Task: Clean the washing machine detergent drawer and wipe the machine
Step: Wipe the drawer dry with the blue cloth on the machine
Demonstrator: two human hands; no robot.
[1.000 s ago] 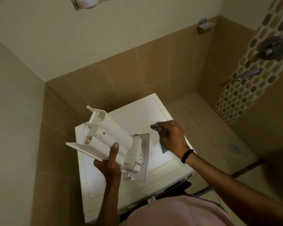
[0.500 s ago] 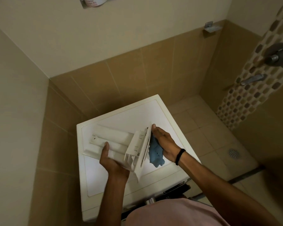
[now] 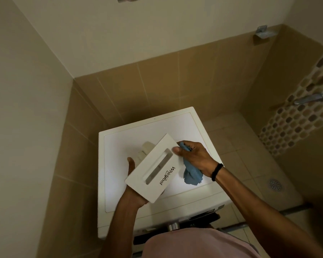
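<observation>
The white detergent drawer [image 3: 153, 167] is held over the washing machine's top [image 3: 119, 144], its front panel with the handle slot and brand name turned up toward me. My left hand [image 3: 133, 187] grips it from below at the lower left; most of the drawer body is hidden behind the panel. My right hand [image 3: 193, 157] holds a blue cloth [image 3: 191, 173], its thumb resting on the panel's upper right edge. The cloth hangs down beside the panel onto the machine top.
The machine stands in a tiled corner, walls close at the left and back. The open drawer slot [image 3: 199, 217] shows at the machine's front. A floor drain [image 3: 274, 184] and shower fittings [image 3: 309, 99] are at the right.
The drawer has been lowered and turned, from raised with its body toward me to its front panel facing up. My right hand brought the cloth from the machine top to the panel.
</observation>
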